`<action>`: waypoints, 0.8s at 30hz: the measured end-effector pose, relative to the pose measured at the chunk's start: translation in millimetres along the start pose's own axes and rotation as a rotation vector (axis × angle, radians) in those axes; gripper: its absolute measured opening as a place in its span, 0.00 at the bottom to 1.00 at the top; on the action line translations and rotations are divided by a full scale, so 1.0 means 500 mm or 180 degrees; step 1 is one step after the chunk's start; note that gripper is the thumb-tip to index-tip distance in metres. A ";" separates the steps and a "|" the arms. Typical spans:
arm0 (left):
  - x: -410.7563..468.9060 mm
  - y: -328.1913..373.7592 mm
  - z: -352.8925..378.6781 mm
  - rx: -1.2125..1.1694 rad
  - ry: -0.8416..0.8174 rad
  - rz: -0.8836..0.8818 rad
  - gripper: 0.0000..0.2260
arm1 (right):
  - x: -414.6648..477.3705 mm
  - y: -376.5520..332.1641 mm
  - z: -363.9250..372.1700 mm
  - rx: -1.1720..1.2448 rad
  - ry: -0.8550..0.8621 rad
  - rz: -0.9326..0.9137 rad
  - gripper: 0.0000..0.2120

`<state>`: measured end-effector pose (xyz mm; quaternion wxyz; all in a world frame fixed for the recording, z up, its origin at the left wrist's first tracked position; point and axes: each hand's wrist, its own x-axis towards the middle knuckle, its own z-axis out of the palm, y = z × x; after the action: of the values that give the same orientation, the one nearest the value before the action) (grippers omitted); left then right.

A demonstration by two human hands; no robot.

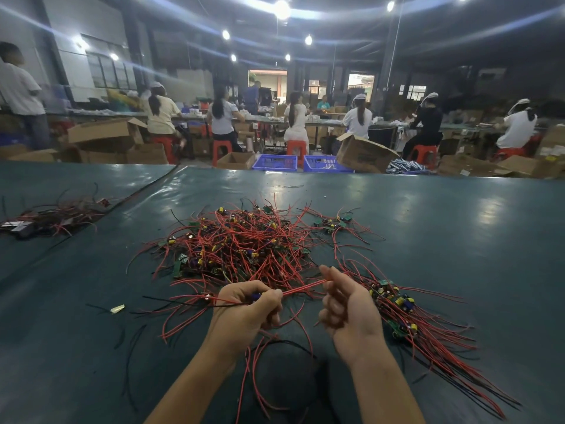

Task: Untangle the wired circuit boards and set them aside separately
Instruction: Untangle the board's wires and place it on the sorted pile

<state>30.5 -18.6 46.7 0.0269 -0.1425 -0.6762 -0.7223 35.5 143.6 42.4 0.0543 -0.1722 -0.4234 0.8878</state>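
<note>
We clamp the fingers (pixel 271 302) of our left hand (pixel 244 313) round 1 circuit board (pixel 256 296) above the counter (pixel 443 228). Our right hand (pixel 348 307) pinches its red wires (pixel 302 287) taut, probably to draw them out of the tangled pile (pixel 244 243).

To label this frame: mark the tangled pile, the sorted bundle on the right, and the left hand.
Tangled pile (pixel 244 240): head view, centre of the heap.
Sorted bundle (pixel 403 302): head view, its yellow-topped boards.
Left hand (pixel 241 318): head view, back of the hand.
</note>
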 end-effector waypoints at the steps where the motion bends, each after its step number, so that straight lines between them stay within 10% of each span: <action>1: 0.000 0.000 0.000 -0.0043 0.0033 -0.0022 0.19 | 0.000 0.001 0.000 0.0048 -0.0006 -0.0054 0.08; 12: 0.016 0.001 -0.018 -0.1721 0.0373 -0.0869 0.15 | -0.013 0.012 0.017 0.0009 0.0012 -0.0533 0.10; 20: 0.026 -0.008 -0.025 -0.1938 0.0841 -0.0917 0.18 | -0.030 0.018 0.026 -0.0254 -0.0997 -0.0642 0.10; 24: 0.029 -0.008 -0.042 -0.2453 0.0637 -0.0896 0.18 | -0.031 0.022 0.026 -0.0183 -0.1579 -0.0507 0.28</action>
<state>11.9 -36.8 45.3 -0.0617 0.0224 -0.3636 -0.9293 46.0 123.4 45.8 0.0136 0.0832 -0.4610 0.8834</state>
